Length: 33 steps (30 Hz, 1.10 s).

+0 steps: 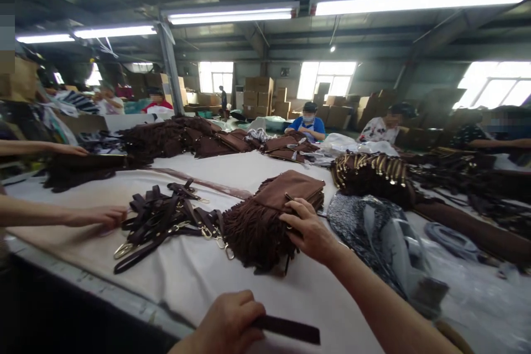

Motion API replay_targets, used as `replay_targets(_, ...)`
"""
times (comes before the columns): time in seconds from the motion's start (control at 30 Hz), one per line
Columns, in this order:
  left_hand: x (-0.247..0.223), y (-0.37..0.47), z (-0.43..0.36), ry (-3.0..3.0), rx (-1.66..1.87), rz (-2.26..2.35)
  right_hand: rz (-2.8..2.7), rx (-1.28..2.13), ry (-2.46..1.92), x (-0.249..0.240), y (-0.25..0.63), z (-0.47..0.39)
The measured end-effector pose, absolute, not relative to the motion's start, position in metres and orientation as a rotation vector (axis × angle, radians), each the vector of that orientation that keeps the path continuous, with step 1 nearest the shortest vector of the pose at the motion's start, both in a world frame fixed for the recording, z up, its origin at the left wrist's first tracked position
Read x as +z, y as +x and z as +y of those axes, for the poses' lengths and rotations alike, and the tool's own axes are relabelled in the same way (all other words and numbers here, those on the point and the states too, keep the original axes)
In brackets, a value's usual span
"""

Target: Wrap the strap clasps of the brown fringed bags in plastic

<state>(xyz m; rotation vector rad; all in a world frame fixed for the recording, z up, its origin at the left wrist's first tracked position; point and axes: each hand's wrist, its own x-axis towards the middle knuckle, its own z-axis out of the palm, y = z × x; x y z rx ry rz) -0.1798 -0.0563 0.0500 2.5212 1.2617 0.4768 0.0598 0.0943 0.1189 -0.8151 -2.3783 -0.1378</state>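
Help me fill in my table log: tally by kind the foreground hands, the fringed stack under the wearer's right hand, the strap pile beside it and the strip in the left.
Wearer's left hand and right hand: 2
Not the wearer's, upper hand and lower hand: 2
Fringed stack: 1
Strap pile: 1
Dark strip: 1
Total: 7

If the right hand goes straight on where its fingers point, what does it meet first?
Probably the top brown fringed bag: the right hand seems to touch it, though depth is unclear.

Head-worn view; faces forward, down across table [186, 276].
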Motion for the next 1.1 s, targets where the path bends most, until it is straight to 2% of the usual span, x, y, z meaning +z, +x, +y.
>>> replay_targets(0.1, 0.075, -0.173, -0.052, 2.56, 0.592, 1.249, -2.41, -0.15, -0.772, 0.131, 0.079, 0.091)
replay_targets(0.23, 0.1, -0.158, -0.036, 2.591, 0.723, 1.281, -2.294, -0.17, -0.946, 0.148, 0.079, 0.039)
replay_targets(0.4, 0.125, -0.128, -0.023, 2.383, 0.957, 1.068, -2.411, 0.21, -0.936, 0.124, 0.074, -0.015)
replay_targets(0.53, 0.136, -0.124, -0.015, 2.33, 0.967, 0.99, -2.25, 0.366, -1.036, 0.106, 0.1, -0.012)
replay_targets(0.73, 0.135, -0.121, -0.011, 2.23, 0.939, 1.086, -2.168, 0.588, -1.167, 0.103, 0.116, -0.018)
replay_targets(0.87, 0.131, -0.097, -0.012, 1.855, 0.844, 1.182, -2.002, 0.667, -1.106, 0.107, 0.095, -0.019)
replay_targets(1.1, 0.129, -0.088, 0.0, 1.121, 0.826, 0.983, -2.055, 0.505, -1.006, 0.125, 0.087, -0.012)
